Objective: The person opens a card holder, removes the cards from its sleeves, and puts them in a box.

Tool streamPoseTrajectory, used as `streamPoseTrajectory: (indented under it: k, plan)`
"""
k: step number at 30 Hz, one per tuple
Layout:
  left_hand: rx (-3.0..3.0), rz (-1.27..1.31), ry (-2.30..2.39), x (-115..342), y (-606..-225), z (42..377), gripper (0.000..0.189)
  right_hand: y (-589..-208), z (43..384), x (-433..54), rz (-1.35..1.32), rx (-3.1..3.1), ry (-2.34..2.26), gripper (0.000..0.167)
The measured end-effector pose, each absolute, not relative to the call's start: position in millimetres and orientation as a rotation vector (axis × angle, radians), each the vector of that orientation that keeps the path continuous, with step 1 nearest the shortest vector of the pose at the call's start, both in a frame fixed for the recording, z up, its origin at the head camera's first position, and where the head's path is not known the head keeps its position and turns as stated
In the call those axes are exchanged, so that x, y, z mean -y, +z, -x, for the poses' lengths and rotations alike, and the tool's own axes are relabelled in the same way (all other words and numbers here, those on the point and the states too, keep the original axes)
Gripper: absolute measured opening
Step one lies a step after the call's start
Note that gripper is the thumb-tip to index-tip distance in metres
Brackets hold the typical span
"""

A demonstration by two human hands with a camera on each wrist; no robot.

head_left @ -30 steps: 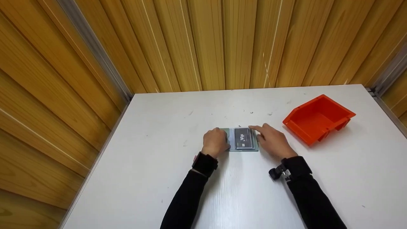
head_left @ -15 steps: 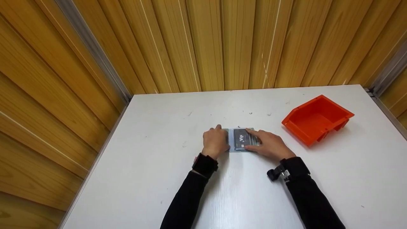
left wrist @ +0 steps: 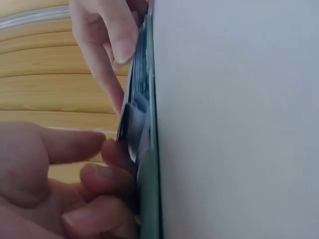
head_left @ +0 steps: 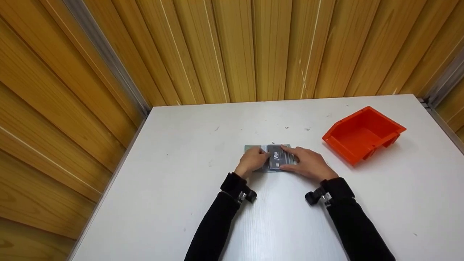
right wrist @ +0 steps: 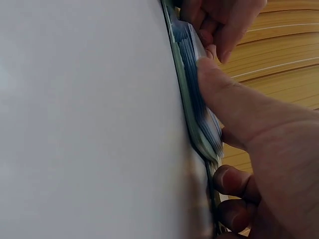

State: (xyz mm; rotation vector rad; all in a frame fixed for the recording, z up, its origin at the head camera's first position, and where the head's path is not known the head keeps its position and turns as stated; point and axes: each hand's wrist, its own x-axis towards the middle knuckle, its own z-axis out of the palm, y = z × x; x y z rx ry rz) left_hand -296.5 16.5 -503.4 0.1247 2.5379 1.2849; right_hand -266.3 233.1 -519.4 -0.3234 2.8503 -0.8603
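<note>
An open card holder [head_left: 248,147] with a green cover and a stack of clear sleeves lies on the white table. On top of its right half is a dark card [head_left: 274,157] marked "Vip". My left hand [head_left: 251,160] reaches over the left half, its thumb and curled fingertips pinching at the card's left edge. From the right, my right hand [head_left: 308,164] grips the sleeve stack, thumb at the near edge and index finger at the far edge. The layered sleeves [right wrist: 192,74] show edge-on in the right wrist view. The left fingers hide part of the cover.
An orange plastic bin [head_left: 362,136] stands at the table's right side, beyond the right hand. Wood-patterned panels [head_left: 235,50] rise behind the white table [head_left: 174,174] and along its left side.
The right hand has shifted from pointing at the holder's far right corner to gripping the sleeves. The left hand has turned and slid right to the card's edge, uncovering the green left flap.
</note>
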Motion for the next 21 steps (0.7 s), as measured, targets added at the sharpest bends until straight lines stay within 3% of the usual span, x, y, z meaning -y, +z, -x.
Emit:
streamPoseTrajectory:
  k: [21]
  plan:
    - [-2.246, -0.091, 1.531, -7.2, -510.0, 300.0, 0.019, -517.8, 264.9, -234.6, 0.364, -2.847, -0.81, 0.082]
